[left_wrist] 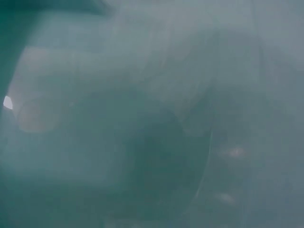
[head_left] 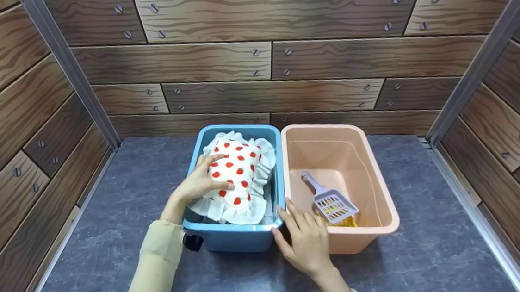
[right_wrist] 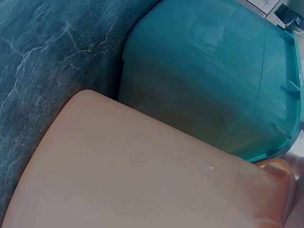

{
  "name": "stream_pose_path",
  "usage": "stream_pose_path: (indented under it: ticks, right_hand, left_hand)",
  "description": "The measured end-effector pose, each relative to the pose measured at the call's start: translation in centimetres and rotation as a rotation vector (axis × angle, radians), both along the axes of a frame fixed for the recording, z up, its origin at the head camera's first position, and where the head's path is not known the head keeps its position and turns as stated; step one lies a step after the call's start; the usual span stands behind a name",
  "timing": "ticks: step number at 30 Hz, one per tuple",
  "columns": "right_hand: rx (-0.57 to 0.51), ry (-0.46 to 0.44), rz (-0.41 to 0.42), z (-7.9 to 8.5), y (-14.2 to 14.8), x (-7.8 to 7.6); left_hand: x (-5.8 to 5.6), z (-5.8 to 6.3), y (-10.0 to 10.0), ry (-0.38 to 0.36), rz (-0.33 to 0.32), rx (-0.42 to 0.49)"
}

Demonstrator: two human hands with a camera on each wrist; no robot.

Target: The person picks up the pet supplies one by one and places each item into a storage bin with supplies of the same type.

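Note:
A small white cushion (head_left: 236,171) with a red strawberry print and ruffled edges lies in the blue bin (head_left: 236,229). My left hand (head_left: 200,181) grips it from the left side, thumb and fingers spread across its top. My right hand (head_left: 307,240) rests with extended fingers on the front rims where the blue bin meets the peach bin (head_left: 382,192). In the peach bin lies a pale purple slotted scoop (head_left: 334,205), with something yellow beneath it. The left wrist view is a blurred, blue-green close-up. Outer walls of both bins fill most of the right wrist view.
Both bins stand side by side on a dark marbled floor (head_left: 434,243). Wood-plank-patterned walls (head_left: 216,59) with grey metal corner strips enclose the space behind and at both sides. A grey material shows beneath the cushion's right edge.

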State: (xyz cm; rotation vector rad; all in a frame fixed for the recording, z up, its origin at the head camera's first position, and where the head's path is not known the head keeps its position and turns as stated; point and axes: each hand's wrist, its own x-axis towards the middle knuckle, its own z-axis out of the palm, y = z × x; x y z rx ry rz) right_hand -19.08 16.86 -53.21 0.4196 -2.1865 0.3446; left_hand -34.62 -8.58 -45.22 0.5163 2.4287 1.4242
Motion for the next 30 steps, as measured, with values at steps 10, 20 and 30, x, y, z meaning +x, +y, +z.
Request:
stream_pose_path:
  ticks: [10,20,30]
  right_hand:
    - [0.004,-0.008,0.001,0.01,0.06,0.02]
    - [0.004,-0.011,-0.003,0.11,0.00,0.09]
    - [0.001,0.002,-0.005,-0.01,-0.05,0.00]
  left_hand:
    - [-0.23,-0.26,0.11,0.015,-0.019,-0.013]
    - [-0.24,-0.68,0.19,0.030,-0.005,-0.036]
    - [-0.26,-0.88,0.17,0.032,-0.027,-0.064]
